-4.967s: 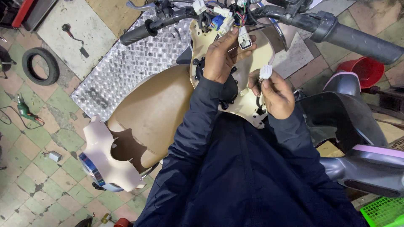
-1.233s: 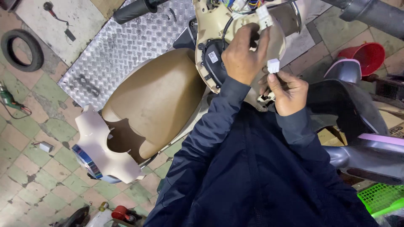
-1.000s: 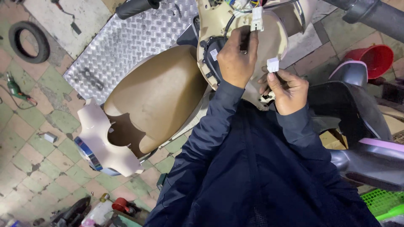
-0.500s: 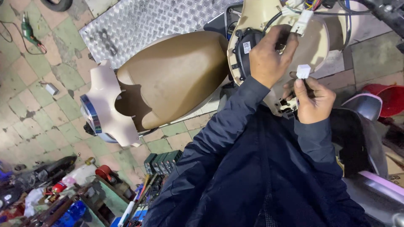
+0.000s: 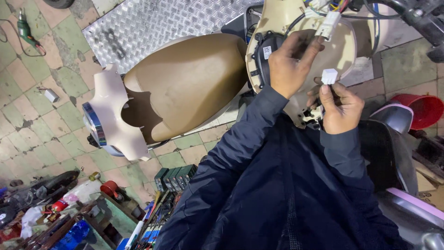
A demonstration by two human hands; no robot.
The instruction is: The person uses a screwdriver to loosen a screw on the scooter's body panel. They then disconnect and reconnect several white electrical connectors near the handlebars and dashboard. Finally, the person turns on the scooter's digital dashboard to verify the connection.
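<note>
Wiring stage, connectors unmated. Right hand (image 5: 341,107) pinched a white plug (image 5: 329,76) at closed fingertips. Left hand (image 5: 290,65), fingers curled shut, gripped a lead just below the second white plug (image 5: 330,25), above the cream panel (image 5: 277,18). Joining apparently remained.

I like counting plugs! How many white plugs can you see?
2: one white plug pinched in the right hand, one above the left hand. Others may hide among the wires.
</note>
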